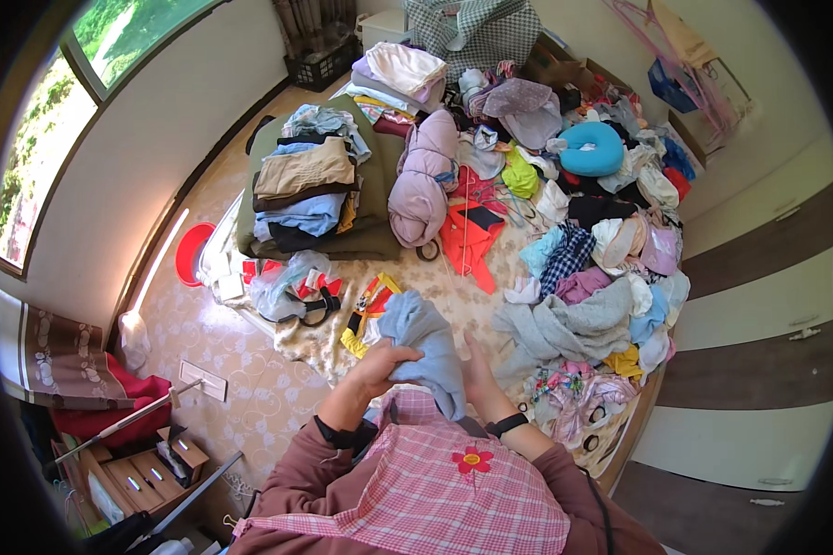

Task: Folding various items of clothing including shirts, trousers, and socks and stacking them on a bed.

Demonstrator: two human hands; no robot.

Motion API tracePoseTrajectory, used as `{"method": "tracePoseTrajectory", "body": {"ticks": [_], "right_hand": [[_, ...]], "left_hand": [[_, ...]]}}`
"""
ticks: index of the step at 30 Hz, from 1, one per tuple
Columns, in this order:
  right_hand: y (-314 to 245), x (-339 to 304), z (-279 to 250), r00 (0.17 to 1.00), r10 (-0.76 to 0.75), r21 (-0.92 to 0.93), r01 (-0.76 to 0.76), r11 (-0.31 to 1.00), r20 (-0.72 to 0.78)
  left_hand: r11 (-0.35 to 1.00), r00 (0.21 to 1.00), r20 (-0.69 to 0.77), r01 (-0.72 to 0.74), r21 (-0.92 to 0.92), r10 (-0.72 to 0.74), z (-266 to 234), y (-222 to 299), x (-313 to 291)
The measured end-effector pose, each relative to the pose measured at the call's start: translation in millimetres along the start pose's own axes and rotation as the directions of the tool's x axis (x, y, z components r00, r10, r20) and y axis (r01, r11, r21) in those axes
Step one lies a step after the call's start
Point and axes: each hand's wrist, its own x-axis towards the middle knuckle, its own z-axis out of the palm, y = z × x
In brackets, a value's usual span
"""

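Observation:
In front of my chest is a soft light blue garment (423, 338), bunched or folded into a thick bundle. My left hand (379, 368) is closed on its left side, with the thumb lying across the cloth. Beside the bundle's right edge, my right hand (478, 373) is held with its fingers stretched upward; the cloth hides part of it, and I cannot tell if they touch. A yellow and orange garment (370, 313) lies just beyond my left hand. Past my right hand, a grey fleecy cloth (574, 324) rests on the bed's patterned cover (407, 270).
A large mixed clothes heap (611, 222) covers the bed's right side, with a blue neck pillow (590, 149) on top. Folded clothes (305, 176) are stacked at the left, near a rolled lilac padded item (424, 180). A red basin (192, 254) stands on the floor; drawers (750, 361) line the right.

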Motion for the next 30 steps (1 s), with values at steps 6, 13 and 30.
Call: {"method": "tracePoseTrajectory", "body": {"ticks": [6, 13, 30], "right_hand": [[-19, -8, -1, 0.935, -0.354, -0.128, 0.351, 0.928, 0.001], [-52, -37, -31, 0.921, -0.388, 0.013, 0.388, 0.922, 0.029], [-57, -79, -19, 0.909, -0.282, 0.036, 0.285, 0.958, 0.307]], "left_hand": [[1.0, 0.99, 0.137, 0.019, 0.009, -0.02, 27, 10, -10], [0.983, 0.988, 0.154, -0.034, 0.18, 0.006, 16, 26, -26], [0.964, 0.961, -0.094, -0.251, 0.092, 0.259, 24, 13, -59]]}}
